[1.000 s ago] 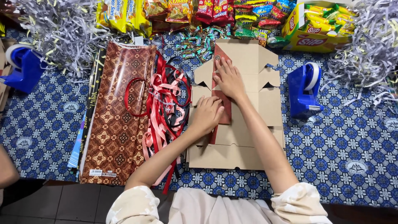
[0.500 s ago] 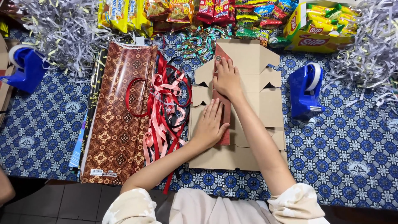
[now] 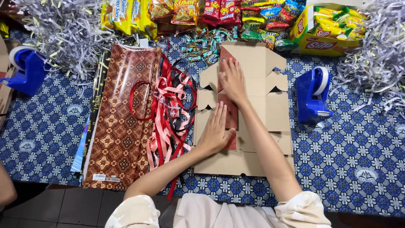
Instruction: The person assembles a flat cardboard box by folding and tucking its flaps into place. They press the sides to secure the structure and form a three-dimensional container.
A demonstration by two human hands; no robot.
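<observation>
A flat, unfolded brown cardboard box (image 3: 270, 114) lies on the patterned blue cloth in front of me. Down its middle runs a dark red patterned strip (image 3: 230, 113). My left hand (image 3: 217, 131) lies flat on the lower part of that strip, fingers together. My right hand (image 3: 232, 80) presses flat on the strip's upper part, fingers spread toward the box's far flap. Neither hand grips anything.
A brown batik paper bag (image 3: 122, 122) and a heap of red, pink and black ribbons (image 3: 171, 114) lie left of the box. Blue tape dispensers stand at right (image 3: 313, 93) and far left (image 3: 26, 69). Snack packets (image 3: 219, 12) and shredded paper (image 3: 63, 33) line the back.
My left hand has slid down along the red strip toward me. My right hand stays near the top of the strip.
</observation>
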